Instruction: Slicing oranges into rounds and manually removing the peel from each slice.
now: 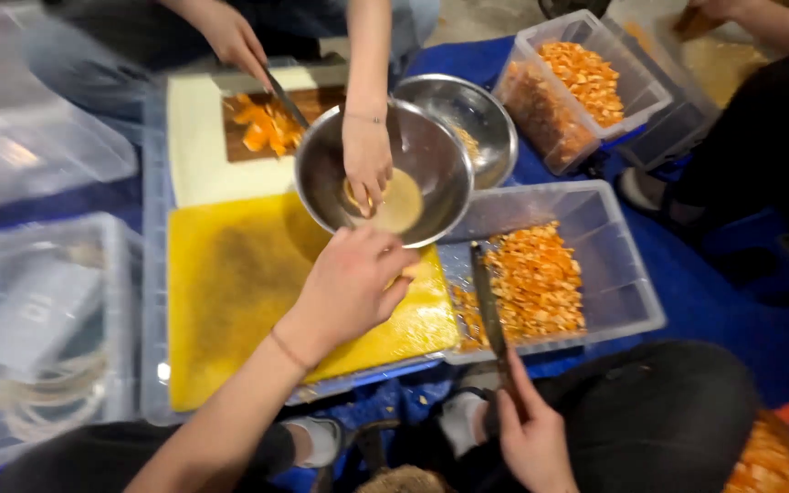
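Crowding a blue floor mat (741, 301), clear plastic tubs ring two cutting boards: a yellow cutting board (230, 292) near the wearer and a white board (195, 137) beyond it, where orange vegetable pieces (265, 126) lie on a darker wooden slab. A clear tub of diced orange pieces (531, 278) touches the yellow board's right edge, and a smaller tub of orange chunks (582, 82) stands at the far right, with a second steel bowl (477, 119) between them. At the yellow board's far right corner, the wearer's left hand (353, 283) curls its fingers over the near rim of a tilted steel bowl (385, 169), gripping it. The right hand (527, 429), low by the wearer's knee, closes around the handle of a long knife (488, 306) whose blade lies across the tub of diced pieces. Opposite, another person's hand (367, 164) reaches down into the tilted bowl, fingertips on a pale round piece (399, 203) at its bottom, blocking the view of part of the bowl's inside. That person's other hand (230, 36) holds a second knife (287, 99) over the far board's orange pieces.
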